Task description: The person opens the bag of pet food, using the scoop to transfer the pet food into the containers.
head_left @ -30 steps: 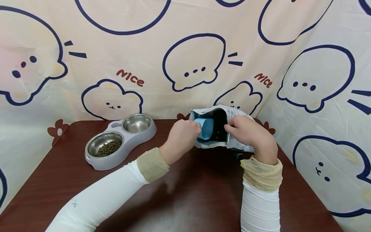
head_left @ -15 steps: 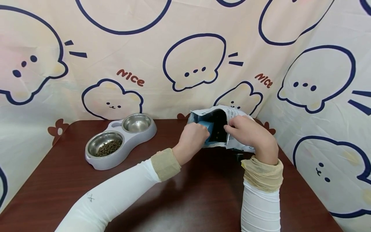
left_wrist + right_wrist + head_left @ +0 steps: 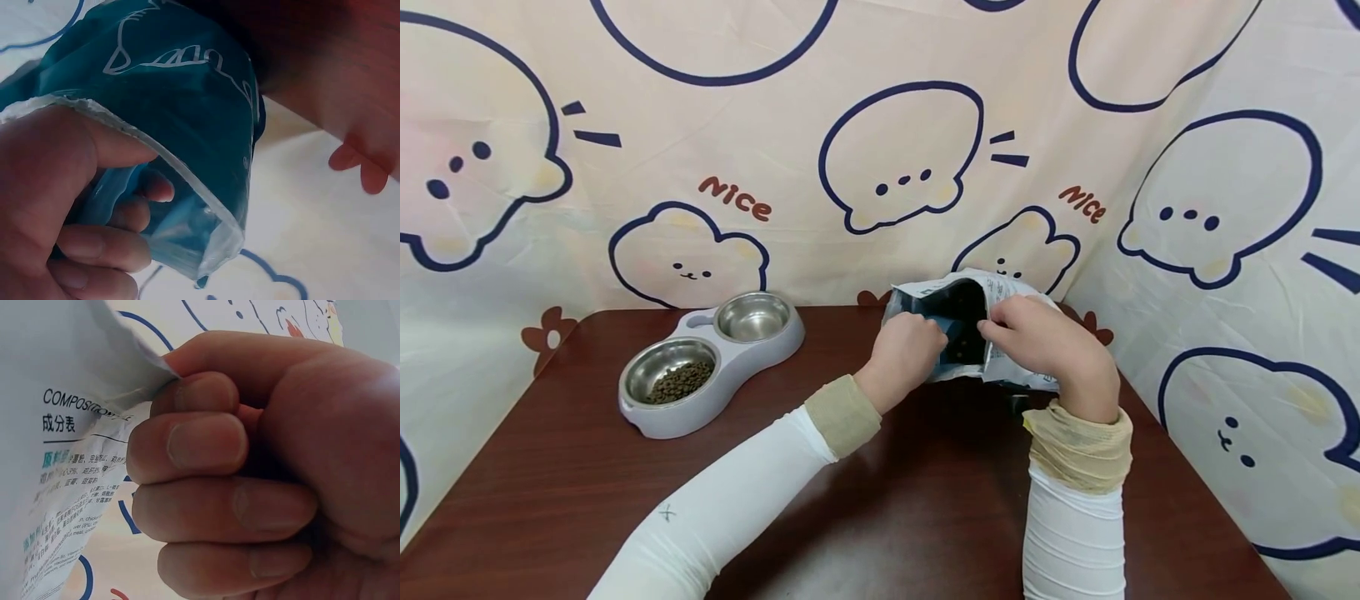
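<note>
A pet food bag [image 3: 1003,289], white and printed outside, lies with its mouth turned to the left and its inside dark. My right hand [image 3: 1037,337] pinches the edge of its opening between thumb and curled fingers, beside the printed composition panel [image 3: 62,462] in the right wrist view. At the mouth, my left hand [image 3: 906,348] grips a blue scoop [image 3: 951,332], whose cup is mostly hidden inside the bag. In the left wrist view the teal side of the bag stands around that hand's curled fingers [image 3: 103,247], near the pale rim.
A grey double pet bowl [image 3: 737,362] stands at the left on the dark wooden table [image 3: 925,517]. Brown kibble [image 3: 681,383] lies in its nearer steel bowl [image 3: 642,383]; the farther steel bowl [image 3: 752,318] shows bare metal. Cartoon-printed cloth [image 3: 805,267] hangs behind and at the sides.
My left hand has moved right, carrying the blue scoop deeper into the bag, so less of it shows. The right hand keeps its hold on the bag's edge.
</note>
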Action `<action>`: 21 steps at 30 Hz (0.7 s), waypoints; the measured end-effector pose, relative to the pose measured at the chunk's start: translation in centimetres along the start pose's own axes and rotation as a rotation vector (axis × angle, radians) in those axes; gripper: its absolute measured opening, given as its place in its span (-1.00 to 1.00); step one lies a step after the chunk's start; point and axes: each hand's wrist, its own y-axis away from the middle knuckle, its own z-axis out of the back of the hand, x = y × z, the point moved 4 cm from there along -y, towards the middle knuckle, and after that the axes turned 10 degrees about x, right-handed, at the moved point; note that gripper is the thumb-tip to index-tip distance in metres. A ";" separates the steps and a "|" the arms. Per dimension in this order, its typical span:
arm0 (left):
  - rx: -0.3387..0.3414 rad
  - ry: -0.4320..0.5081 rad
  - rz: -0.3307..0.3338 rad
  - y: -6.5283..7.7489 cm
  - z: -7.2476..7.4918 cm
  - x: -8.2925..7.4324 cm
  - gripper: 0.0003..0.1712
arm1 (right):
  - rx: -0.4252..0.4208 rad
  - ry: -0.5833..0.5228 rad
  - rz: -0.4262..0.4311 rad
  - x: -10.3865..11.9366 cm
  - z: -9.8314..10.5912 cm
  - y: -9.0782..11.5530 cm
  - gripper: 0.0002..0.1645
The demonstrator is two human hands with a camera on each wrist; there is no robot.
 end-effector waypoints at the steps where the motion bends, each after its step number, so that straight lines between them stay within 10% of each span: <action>1: -0.003 0.019 0.004 0.0 -0.1 0.1 -0.76 | 0.001 0.000 0.003 0.1 0.0 0.0 -0.52; 21: 0.156 0.271 -0.011 -0.7 -1.1 0.9 -0.83 | 0.010 -0.009 0.004 0.4 -0.1 -0.2 -0.52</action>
